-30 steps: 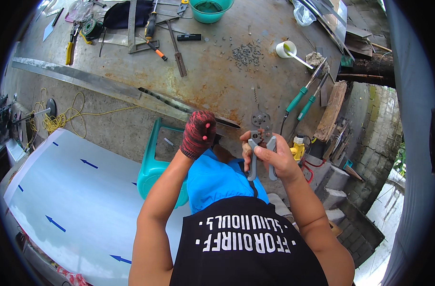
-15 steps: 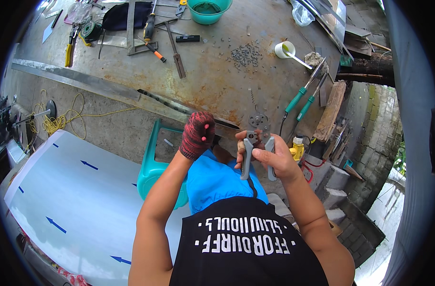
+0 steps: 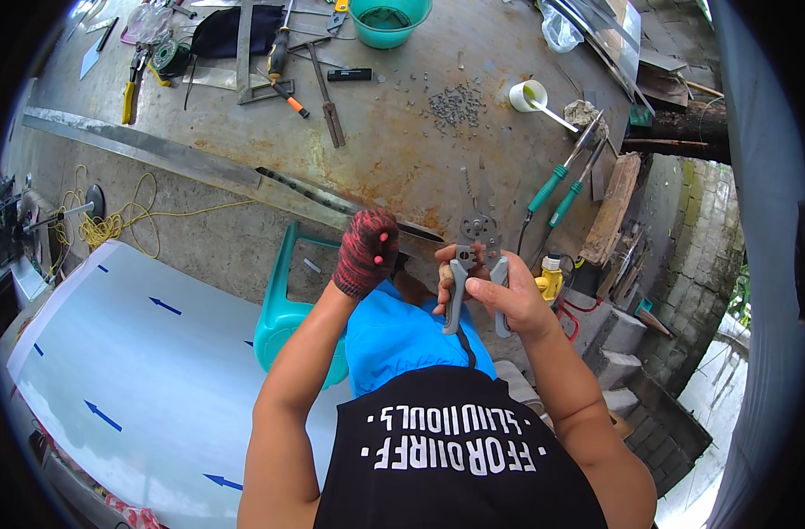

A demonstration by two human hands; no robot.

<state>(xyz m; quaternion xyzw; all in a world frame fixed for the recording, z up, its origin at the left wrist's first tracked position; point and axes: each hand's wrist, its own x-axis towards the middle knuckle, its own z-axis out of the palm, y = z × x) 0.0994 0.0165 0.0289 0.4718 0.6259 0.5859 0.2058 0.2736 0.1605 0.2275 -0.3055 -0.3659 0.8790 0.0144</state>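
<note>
My right hand (image 3: 517, 295) is bare and wraps round the grey handles of a wire stripper (image 3: 479, 227). The tool's handles stand apart, and its toothed jaws point away from me over the workbench's near edge. To its left, my left hand (image 3: 367, 254) wears a red and black knitted glove. Its fingers are curled closed, with two pink tips showing at the side. Whatever may be inside that fist is hidden. Both hands are above my lap, close to the metal workbench (image 3: 376, 167).
Small grey metal pieces (image 3: 456, 107) lie scattered on the bench. Green-handled soldering irons (image 3: 548, 188) and a white cup (image 3: 527, 95) are at the right. Screwdrivers, a green basin (image 3: 389, 19) and pliers (image 3: 132, 88) lie farther off. A green stool (image 3: 283, 326) stands beside my left arm.
</note>
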